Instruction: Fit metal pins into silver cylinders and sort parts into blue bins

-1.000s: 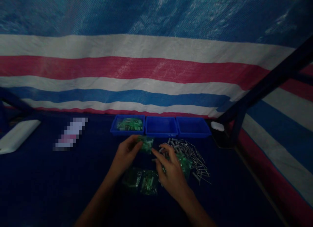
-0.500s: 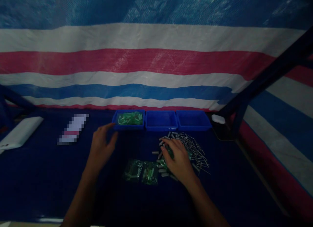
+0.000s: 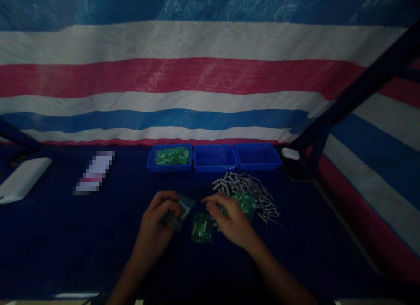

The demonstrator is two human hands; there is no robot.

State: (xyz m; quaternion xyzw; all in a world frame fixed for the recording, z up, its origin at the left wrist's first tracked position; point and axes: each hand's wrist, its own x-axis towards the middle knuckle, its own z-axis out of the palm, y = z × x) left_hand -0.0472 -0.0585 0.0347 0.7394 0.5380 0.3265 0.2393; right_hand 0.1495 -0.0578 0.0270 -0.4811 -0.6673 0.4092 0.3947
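My left hand (image 3: 157,224) grips a small clear bag of green parts (image 3: 182,208), lifted a little off the dark blue table. My right hand (image 3: 229,219) sits just right of it, its fingers curled and pinched near the bag's edge; what it holds is hidden. A second small bag of green parts (image 3: 201,228) lies on the table between my hands. Behind my right hand is a heap of small metal pins and grey sleeves (image 3: 249,193) with more green pieces (image 3: 246,202) mixed in.
Three blue bins stand in a row at the back: the left bin (image 3: 169,158) holds green bags, the middle bin (image 3: 215,158) and right bin (image 3: 257,156) look empty. A white flat object (image 3: 22,180) lies far left. A dark frame post (image 3: 328,125) rises at right.
My left hand came back from the left bin and picked up one of the two bags. My right hand shifted left from the pin heap toward that bag.
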